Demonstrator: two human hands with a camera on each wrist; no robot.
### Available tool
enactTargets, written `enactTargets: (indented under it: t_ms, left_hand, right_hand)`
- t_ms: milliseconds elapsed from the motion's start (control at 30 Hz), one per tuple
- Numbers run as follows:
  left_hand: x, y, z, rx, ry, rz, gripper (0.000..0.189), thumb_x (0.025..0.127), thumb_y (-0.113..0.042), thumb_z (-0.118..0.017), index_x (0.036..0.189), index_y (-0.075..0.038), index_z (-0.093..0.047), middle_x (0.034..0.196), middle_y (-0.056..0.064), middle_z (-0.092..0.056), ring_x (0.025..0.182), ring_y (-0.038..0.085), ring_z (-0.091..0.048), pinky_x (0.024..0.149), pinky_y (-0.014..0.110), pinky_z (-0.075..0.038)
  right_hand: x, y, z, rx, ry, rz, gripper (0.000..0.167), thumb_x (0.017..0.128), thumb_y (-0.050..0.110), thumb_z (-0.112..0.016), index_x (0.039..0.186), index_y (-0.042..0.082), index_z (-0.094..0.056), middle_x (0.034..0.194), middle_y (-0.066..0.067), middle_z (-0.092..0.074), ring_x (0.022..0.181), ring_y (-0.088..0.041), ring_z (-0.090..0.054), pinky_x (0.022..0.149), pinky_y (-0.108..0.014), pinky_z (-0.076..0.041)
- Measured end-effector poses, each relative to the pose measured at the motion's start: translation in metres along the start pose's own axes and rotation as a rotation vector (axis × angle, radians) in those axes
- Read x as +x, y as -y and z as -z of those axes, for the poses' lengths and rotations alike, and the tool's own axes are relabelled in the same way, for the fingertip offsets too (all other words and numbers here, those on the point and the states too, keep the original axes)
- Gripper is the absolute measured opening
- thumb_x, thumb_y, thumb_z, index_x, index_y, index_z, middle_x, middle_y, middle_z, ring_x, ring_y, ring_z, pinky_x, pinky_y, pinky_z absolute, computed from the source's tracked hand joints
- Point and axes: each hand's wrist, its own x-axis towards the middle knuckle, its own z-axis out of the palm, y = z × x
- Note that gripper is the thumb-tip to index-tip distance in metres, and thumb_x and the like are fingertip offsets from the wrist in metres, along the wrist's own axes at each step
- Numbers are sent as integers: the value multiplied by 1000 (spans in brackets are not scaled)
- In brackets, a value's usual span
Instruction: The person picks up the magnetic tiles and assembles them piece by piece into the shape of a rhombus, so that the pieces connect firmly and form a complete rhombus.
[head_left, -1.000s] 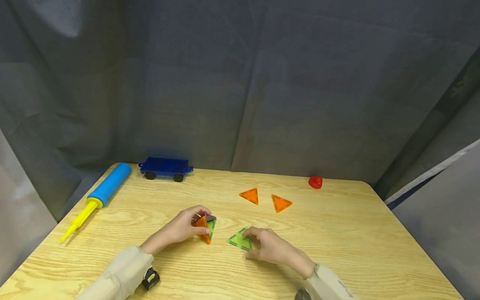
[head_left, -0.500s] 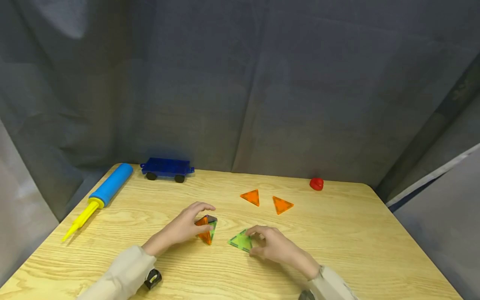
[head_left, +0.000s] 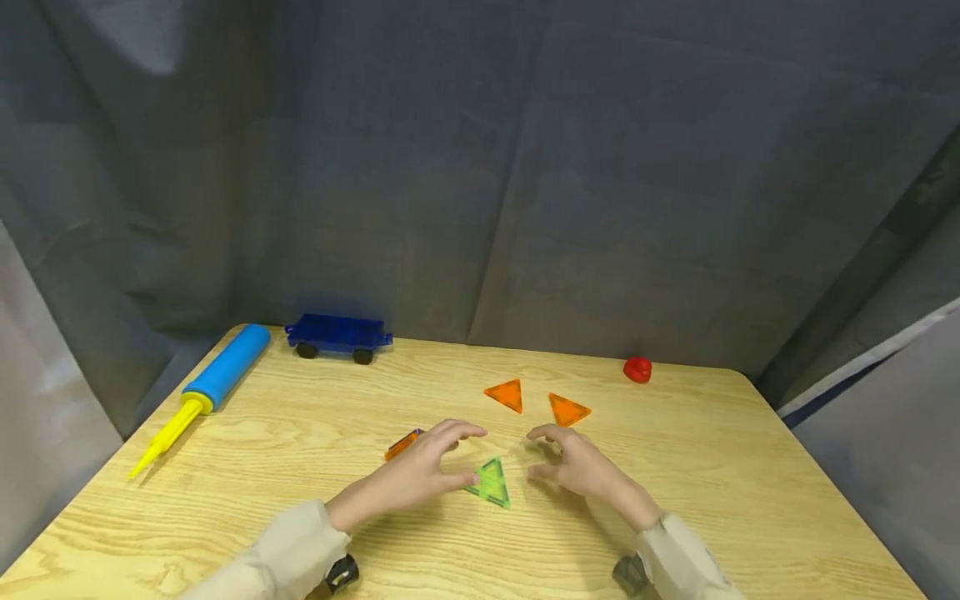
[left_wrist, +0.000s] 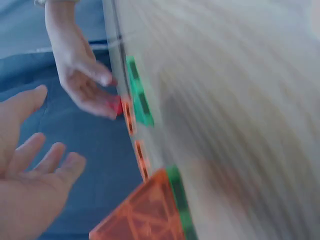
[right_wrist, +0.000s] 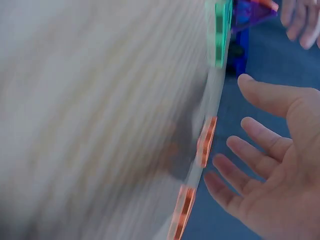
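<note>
My left hand [head_left: 420, 477] hovers with spread, relaxed fingers over the wooden table, its thumb in front of part of a green triangular magnetic tile [head_left: 495, 483]. Whether the thumb touches that tile I cannot tell. My right hand [head_left: 583, 468] is held to the right of the tile, fingers loosely apart and holding nothing. Behind the left hand stands a small pyramid of tiles [head_left: 402, 446], mostly hidden in the head view. In the left wrist view the pyramid [left_wrist: 150, 210] has an orange face with a green edge; a purple side [right_wrist: 252, 17] shows in the right wrist view.
Two orange triangular tiles, one left [head_left: 507, 395] and one right [head_left: 568, 409], lie flat beyond the hands. A blue wheeled wagon [head_left: 337, 333], a blue-and-yellow hand pump [head_left: 225, 367] and a red object [head_left: 637, 369] lie farther out, before a dark curtain [head_left: 480, 167].
My left hand has let go of the pyramid and moved right towards the green tile. The right hand has drawn back from that tile, which now lies slightly turned.
</note>
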Motion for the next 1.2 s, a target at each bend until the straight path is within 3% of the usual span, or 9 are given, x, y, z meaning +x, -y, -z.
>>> enactTargets:
  t_ms: [200, 533, 933, 1200]
  left_hand:
    - [2, -1, -11, 26, 188, 150, 64, 89, -35, -67, 142, -10, -42, 144, 10, -43, 130, 31, -42, 103, 45, -40]
    - [-1, 1, -12, 75, 335, 225, 72, 87, -39, -68, 145, -9, -38, 149, 8, -38, 137, 27, -34, 109, 44, -33]
    - [-2, 4, -15, 125, 377, 247, 70, 88, -42, -66, 144, -9, -40, 146, 6, -42, 136, 24, -36, 108, 42, -34]
    - [-3, 2, -15, 189, 391, 213, 71, 87, -41, -68, 143, -6, -42, 141, 11, -47, 130, 25, -43, 104, 40, -40]
  right_hand:
    - [8, -18, 7, -33, -19, 0, 57, 82, 19, -75, 131, -1, -52, 138, -22, -47, 126, -42, -43, 101, -58, -36]
    - [9, -41, 24, -55, 8, -35, 75, 80, 26, -77, 139, -4, -41, 136, -23, -47, 130, -46, -36, 104, -61, -30]
    - [10, -43, 28, -63, 100, -124, 77, 85, 33, -71, 142, -5, -35, 141, -33, -37, 130, -52, -31, 102, -64, -30]
    - [6, -42, 28, -76, 88, -131, 71, 86, 31, -71, 139, -3, -40, 140, -33, -39, 129, -51, -34, 101, -63, -32]
